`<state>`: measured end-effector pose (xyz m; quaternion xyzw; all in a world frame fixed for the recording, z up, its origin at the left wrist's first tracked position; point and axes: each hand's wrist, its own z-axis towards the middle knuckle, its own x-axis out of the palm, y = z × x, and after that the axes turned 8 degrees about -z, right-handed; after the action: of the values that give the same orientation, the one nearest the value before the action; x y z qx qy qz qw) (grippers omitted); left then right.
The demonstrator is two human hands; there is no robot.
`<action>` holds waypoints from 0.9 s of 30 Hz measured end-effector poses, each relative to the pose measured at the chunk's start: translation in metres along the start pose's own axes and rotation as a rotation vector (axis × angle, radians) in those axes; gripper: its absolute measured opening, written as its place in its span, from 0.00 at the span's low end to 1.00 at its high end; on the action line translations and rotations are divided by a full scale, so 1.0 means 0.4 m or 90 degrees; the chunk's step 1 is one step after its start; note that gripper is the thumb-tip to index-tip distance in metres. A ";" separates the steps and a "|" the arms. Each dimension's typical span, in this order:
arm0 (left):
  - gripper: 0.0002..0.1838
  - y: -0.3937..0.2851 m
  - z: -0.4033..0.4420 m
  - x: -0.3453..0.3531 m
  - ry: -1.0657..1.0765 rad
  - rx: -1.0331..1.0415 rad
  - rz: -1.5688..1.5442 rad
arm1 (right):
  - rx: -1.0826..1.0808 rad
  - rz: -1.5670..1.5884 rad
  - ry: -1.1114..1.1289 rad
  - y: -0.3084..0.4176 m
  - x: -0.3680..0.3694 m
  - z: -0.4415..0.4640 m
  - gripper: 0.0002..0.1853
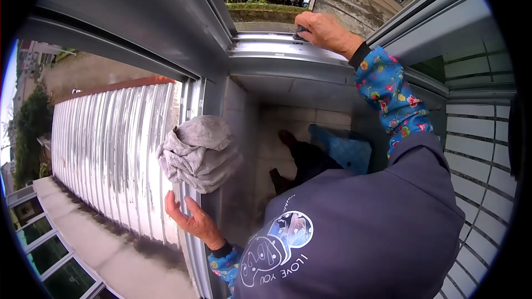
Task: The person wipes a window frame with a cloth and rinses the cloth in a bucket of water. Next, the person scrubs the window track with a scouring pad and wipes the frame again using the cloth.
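My right hand [324, 30] is closed around a small dark scrubber [302, 31], pressed on the metal window track [263, 44] at the top centre. At the lower left, my left hand [194, 220] has its fingers apart and holds nothing, over the side window frame. A crumpled grey cloth [197, 154] lies on that frame just beyond my left fingertips, without visible contact.
A blue plastic stool [346, 149] stands on the tiled floor beside my feet. A window post [213, 33] rises between the two openings. Outside are a corrugated metal roof [111, 155] and a concrete ledge [94, 232]. White tiles cover the right wall [471, 160].
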<state>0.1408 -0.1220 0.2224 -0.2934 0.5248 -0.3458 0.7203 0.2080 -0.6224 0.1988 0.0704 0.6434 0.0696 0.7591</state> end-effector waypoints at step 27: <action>0.11 0.087 0.022 0.022 0.018 0.022 -0.005 | -0.070 0.004 0.251 0.000 -0.073 0.077 0.10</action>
<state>0.1575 -0.1083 0.1926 -0.2784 0.5275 -0.3617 0.7165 0.2336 -0.6285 0.2319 0.0158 0.7747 0.1192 0.6208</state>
